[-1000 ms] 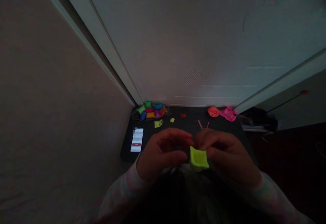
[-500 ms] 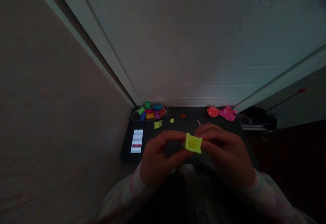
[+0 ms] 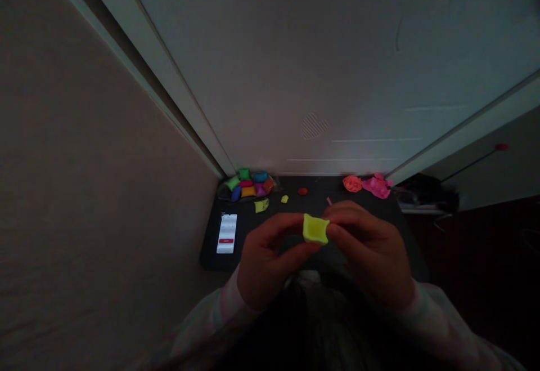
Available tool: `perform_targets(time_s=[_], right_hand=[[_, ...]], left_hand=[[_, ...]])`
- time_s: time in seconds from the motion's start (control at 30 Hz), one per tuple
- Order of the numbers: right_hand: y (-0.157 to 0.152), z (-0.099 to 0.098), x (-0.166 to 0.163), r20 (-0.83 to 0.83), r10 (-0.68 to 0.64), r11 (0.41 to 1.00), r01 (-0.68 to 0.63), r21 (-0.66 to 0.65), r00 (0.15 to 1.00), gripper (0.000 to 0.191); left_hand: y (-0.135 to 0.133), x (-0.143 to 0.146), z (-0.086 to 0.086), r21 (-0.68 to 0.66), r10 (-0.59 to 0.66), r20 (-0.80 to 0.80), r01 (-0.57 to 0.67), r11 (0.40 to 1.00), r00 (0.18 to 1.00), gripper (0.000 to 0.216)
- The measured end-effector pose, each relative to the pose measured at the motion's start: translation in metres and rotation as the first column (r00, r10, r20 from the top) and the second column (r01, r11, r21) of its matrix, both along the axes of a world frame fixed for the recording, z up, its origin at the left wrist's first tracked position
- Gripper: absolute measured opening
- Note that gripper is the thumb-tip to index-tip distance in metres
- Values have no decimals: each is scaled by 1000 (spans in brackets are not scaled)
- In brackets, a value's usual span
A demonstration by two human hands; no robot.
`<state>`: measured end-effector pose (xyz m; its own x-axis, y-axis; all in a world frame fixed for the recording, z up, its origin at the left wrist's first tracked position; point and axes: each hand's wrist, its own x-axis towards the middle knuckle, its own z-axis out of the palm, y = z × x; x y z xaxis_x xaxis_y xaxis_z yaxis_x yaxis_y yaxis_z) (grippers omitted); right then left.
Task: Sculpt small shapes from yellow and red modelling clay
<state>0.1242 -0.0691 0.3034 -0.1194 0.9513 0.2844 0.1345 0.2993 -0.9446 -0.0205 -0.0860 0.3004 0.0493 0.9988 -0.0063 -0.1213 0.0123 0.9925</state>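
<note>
Between my two hands is a small yellow clay box [image 3: 315, 230], hollow and open towards me, with its corners drawn out into points. My left hand [image 3: 268, 264] grips its left side between thumb and fingers. On the other side, the thumb and fingertips of my right hand [image 3: 373, 253] press its right wall. Beyond the hands, a small yellow clay lump [image 3: 284, 199] and a red clay piece [image 3: 302, 191] lie on the dark table [image 3: 295, 184]. A yellow packet [image 3: 261, 206] with dark marks rests left of the lump.
Several coloured clay packets [image 3: 248, 191] sit at the table's back left, with a lit phone [image 3: 226, 234] in front of them. Crumpled orange [image 3: 352, 184] and pink [image 3: 378, 186] pieces lie at the back right. A white panel [image 3: 253, 78] rises behind the table.
The yellow clay box has shifted slightly left and up, and its opening has turned a little. Both hands still grip it, and the right fingers have moved slightly left with it.
</note>
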Motion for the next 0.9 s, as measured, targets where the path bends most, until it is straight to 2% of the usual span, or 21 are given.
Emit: perform_targets(time_s=[0.17, 0.3, 0.37, 0.43, 0.5, 0.57, 0.67, 0.73, 0.8, 0.9], right_hand=[[1, -1, -3, 18, 19, 999, -20, 35, 1000, 12], [1, -2, -2, 53, 6, 996, -11, 86, 999, 11], [0, -3, -2, 90, -21, 991, 9, 133, 996, 11], [0, -5, -1, 135, -52, 984, 28, 175, 989, 12], [1, -6, -1, 185, -83, 974, 41, 222, 979, 14], [2, -6, -1, 243, -93, 960, 23, 278, 966, 15], [5, -5, -2, 320, -86, 936, -34, 351, 944, 16], [7, -5, -2, 340, -95, 921, -47, 386, 936, 17], [8, -7, -2, 341, -112, 913, -39, 406, 933, 20], [8, -9, -2, 326, -122, 912, -24, 410, 937, 24]], left_hand=[[2, 1, -2, -13, 2, 95, 0, 1000, 995, 29], [2, 2, -4, 16, -13, 60, 12, 1000, 998, 33], [0, 1, -5, 110, -3, -9, 4, 994, 1000, 40], [-1, -2, -4, 278, 83, -130, -44, 959, 988, 45], [-1, -4, 1, 445, 214, -277, -73, 893, 937, 40], [0, -6, 7, 535, 321, -416, -57, 843, 851, 30], [4, -5, 14, 541, 375, -549, -24, 841, 747, 15], [6, -4, 15, 518, 381, -569, -42, 854, 728, 9], [7, -4, 13, 498, 385, -550, -79, 864, 741, 8], [6, -4, 7, 473, 379, -461, -138, 870, 802, 11]])
